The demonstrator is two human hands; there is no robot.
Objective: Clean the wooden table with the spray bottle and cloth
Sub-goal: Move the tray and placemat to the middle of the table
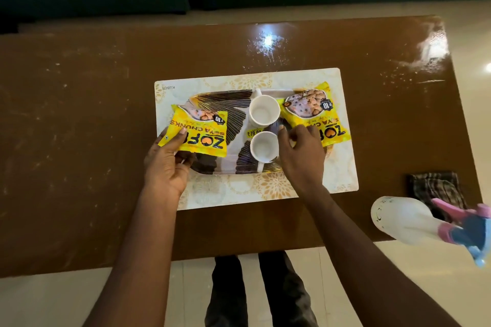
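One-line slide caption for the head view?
Left hand grips a snack packet at the tray; spray bottle and cloth sit untouched.

Both your bare arms reach forward. Your left hand (167, 164) pinches a packet (199, 138), thumb on top. Your right hand (301, 156) lies palm down, fingers curled; whether they grip anything is unclear.

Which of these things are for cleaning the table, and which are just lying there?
For the job: wooden table, spray bottle, cloth.
Just lying about: placemat, tray, far cup, near cup, left packet, right packet.
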